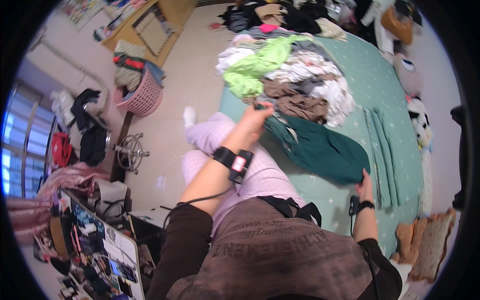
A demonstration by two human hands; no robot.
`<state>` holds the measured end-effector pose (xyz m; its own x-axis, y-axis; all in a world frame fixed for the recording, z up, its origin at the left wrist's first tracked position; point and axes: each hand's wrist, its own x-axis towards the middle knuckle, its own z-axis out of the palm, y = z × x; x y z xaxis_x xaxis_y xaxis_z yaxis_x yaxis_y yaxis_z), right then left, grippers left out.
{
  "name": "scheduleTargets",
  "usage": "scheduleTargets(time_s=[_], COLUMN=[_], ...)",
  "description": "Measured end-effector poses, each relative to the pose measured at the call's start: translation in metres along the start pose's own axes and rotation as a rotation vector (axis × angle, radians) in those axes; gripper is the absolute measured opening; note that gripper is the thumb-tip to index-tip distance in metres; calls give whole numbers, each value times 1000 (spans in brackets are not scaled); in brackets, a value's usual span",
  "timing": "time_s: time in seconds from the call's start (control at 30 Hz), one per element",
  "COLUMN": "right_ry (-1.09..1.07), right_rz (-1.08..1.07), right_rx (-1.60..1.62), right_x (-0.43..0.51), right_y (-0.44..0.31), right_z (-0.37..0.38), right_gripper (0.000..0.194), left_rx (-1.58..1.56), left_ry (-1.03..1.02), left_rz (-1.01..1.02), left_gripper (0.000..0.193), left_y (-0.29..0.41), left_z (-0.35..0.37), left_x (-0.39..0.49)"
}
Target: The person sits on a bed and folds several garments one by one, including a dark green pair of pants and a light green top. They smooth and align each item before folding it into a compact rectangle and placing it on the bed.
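Note:
A dark green cloth garment point(326, 150) stretches between my two hands above the bed. My left hand point(260, 114) grips its end near my knees. At the opposite end, on the right, my right hand point(363, 185) pinches the lower corner. Just beyond the garment lies a heap of loose clothes, with a bright green garment point(258, 63), a brown one point(300, 103) and white ones point(337, 93). Right of my right hand, a light green folded cloth point(384, 157) rests in long strips on the green bed sheet point(322, 202).
Plush toys point(420, 120) line the bed's wall side, near a brown cushion point(431, 245). On the floor to the left stand a pink laundry basket point(140, 95) and a wheeled chair base point(131, 153). A cluttered desk point(127, 243) is at lower left. Dark clothes point(311, 18) are piled at the far end.

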<state>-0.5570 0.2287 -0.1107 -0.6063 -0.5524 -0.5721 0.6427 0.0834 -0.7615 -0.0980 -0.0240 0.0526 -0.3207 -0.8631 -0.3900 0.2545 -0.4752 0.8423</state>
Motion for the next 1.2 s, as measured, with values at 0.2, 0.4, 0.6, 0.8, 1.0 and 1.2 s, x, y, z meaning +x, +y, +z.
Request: scheduleTargets(time_s=[0.2, 0.4, 0.6, 0.8, 1.0, 1.2], right_ry=[-13, 153, 114, -21, 128, 127], right_rz=[108, 359, 308, 247, 164, -83], right_rx=[-116, -278, -401, -438, -341, -149], right_x=[-16, 9, 43, 22, -4, -22], right_y=[78, 95, 101, 111, 74, -51], right_z=[4, 47, 95, 176, 205, 254], right_gripper=[42, 24, 12, 28, 25, 18], left_rx=[-222, -227, -161, -159, -266, -159], left_ry=[2, -70, -86, 96, 144, 146], left_rz=[-37, 5, 65, 73, -24, -64], left_gripper=[22, 19, 18, 23, 25, 27], left_y=[-44, -46, -34, -17, -3, 45], left_z=[-16, -36, -62, -108, -145, -139], left_x=[-11, -24, -51, -30, 6, 69])
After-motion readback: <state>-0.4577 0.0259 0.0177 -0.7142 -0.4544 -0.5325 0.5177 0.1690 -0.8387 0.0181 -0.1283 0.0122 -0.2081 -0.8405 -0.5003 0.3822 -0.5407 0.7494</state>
